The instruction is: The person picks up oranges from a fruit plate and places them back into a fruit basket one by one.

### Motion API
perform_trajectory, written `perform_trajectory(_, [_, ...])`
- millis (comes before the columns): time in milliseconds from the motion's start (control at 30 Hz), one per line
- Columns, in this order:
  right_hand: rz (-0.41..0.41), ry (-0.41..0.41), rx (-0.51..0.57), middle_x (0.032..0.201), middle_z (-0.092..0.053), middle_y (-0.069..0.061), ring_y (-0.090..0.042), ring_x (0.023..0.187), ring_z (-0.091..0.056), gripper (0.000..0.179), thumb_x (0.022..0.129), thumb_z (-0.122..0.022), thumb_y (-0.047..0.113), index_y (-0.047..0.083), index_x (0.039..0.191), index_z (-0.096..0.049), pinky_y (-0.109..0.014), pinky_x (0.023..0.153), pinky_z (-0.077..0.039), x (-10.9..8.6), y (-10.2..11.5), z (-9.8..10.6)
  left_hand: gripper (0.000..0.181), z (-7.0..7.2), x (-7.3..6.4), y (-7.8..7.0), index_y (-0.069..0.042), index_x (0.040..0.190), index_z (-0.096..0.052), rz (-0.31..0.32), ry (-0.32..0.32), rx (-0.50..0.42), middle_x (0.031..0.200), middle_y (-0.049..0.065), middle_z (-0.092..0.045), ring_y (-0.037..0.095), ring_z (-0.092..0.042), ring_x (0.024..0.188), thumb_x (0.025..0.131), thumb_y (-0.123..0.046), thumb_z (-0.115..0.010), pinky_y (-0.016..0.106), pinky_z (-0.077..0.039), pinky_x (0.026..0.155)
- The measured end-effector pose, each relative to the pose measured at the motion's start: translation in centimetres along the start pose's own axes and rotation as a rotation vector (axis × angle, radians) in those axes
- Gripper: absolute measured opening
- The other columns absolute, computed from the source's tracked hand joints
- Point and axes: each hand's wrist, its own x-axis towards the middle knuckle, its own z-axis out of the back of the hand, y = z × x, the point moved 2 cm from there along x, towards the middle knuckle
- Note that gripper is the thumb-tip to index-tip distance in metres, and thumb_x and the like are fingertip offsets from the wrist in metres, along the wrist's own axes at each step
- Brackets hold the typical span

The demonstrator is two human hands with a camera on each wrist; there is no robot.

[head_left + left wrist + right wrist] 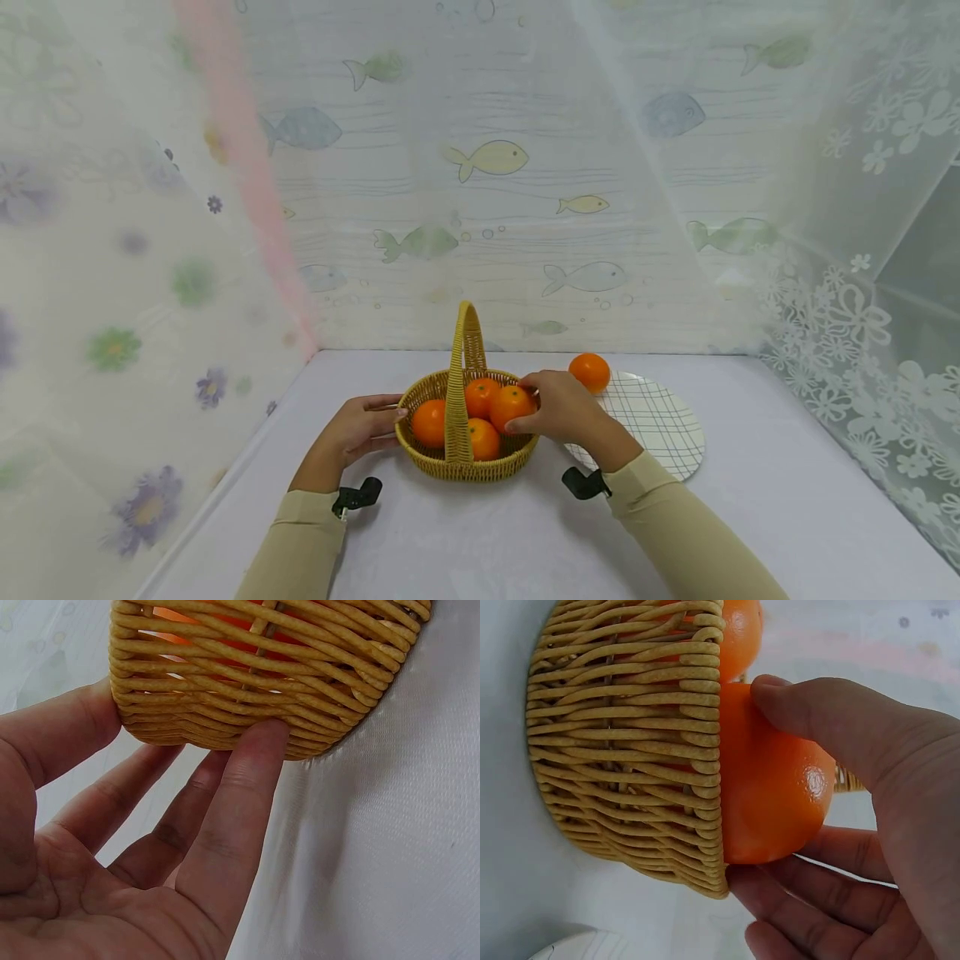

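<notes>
A yellow wicker basket (468,472) with a tall arched handle stands on the table and holds several oranges. At its left side, my left hand (367,429) holds the rim, the thumb at the edge and the fingers spread against the outer weave (247,682). Over the right side, my right hand (558,406) grips an orange (512,405) between thumb and fingers. In the right wrist view that orange (772,787) sits at the rim, partly inside the basket. Another orange (430,423) lies left of the handle, and more sit beside and behind it.
Right of the basket lies a white plate (660,417) with a dark grid pattern, partly hidden by my right arm. One more orange (589,372) is at its back left edge. Printed curtains (487,208) hang behind the white table (465,542) and along its sides.
</notes>
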Motion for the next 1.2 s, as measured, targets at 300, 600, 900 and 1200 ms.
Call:
perform_trajectory(300, [-0.007, 0.027, 0.022, 0.105, -0.066, 0.008, -0.01, 0.09, -0.057, 0.069, 0.064, -0.081, 0.058, 0.018, 0.118, -0.066, -0.03, 0.084, -0.053, 0.3, -0.8, -0.8, 0.054, 0.0, 0.2, 0.1, -0.012, 0.13, -0.058, 0.006, -0.003, -0.006, 0.123, 0.012, -0.063, 0.027, -0.067, 0.099, 0.08, -0.023, -0.077, 0.045, -0.057, 0.081])
perform_trajectory(600, [0.023, 0.036, 0.024, 0.099, -0.066, 0.009, -0.009, 0.086, -0.057, 0.066, 0.063, -0.081, 0.058, 0.019, 0.115, -0.067, -0.029, 0.08, -0.051, 0.5, -1.2, -1.7, 0.057, 0.0, 0.1, 0.2, -0.01, 0.131, -0.057, 0.002, 0.001, -0.008, 0.123, 0.013, -0.063, 0.027, -0.067, 0.099, 0.079, -0.023, -0.078, 0.046, -0.056, 0.082])
perform_trajectory(900, [0.021, 0.049, -0.002, 0.095, -0.065, 0.012, -0.01, 0.084, -0.055, 0.064, 0.063, -0.08, 0.06, 0.022, 0.113, -0.068, -0.028, 0.077, -0.049, 0.5, -1.2, -1.9, 0.058, 0.0, 0.0, 0.0, -0.009, 0.132, -0.056, 0.003, 0.005, 0.0, 0.124, 0.014, -0.062, 0.027, -0.067, 0.1, 0.08, -0.024, -0.077, 0.045, -0.056, 0.083])
perform_trajectory(1200, [0.035, 0.045, -0.034, 0.092, -0.064, 0.013, -0.011, 0.084, -0.053, 0.059, 0.064, -0.08, 0.059, 0.023, 0.111, -0.07, -0.035, 0.084, -0.044, 0.2, -1.1, -2.0, 0.058, -0.2, -0.2, -0.1, -0.009, 0.132, -0.056, 0.003, 0.007, -0.002, 0.124, 0.014, -0.062, 0.027, -0.067, 0.1, 0.08, -0.023, -0.077, 0.044, -0.056, 0.082])
